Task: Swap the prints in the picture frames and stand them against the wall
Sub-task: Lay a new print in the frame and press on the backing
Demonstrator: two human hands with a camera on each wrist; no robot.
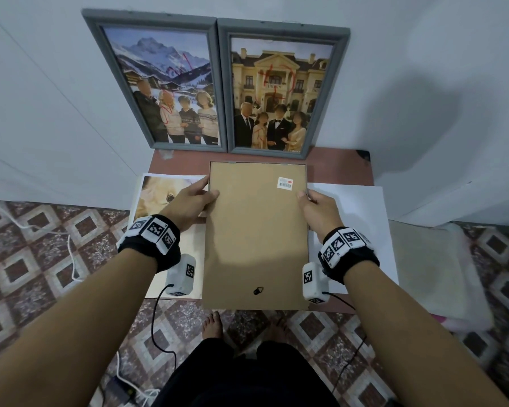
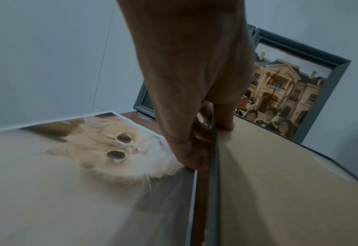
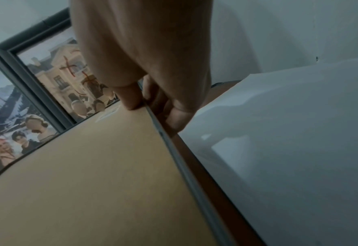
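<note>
Three views, one overhead and two close
Both hands are seen from above by the head view; each wrist view is aimed along its hand, close, and the frame between is shared.

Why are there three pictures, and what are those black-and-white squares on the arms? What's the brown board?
No machine here: a person wears cameras. The big picture is from their head; the two close ones are from each wrist, where the patterned bands sit. The left hand and right hand grip the sides of a picture frame, lying face down, so you see its brown back. Beside it on the small table lie a cat print and a white sheet. Two framed family photos lean on the wall.
</note>
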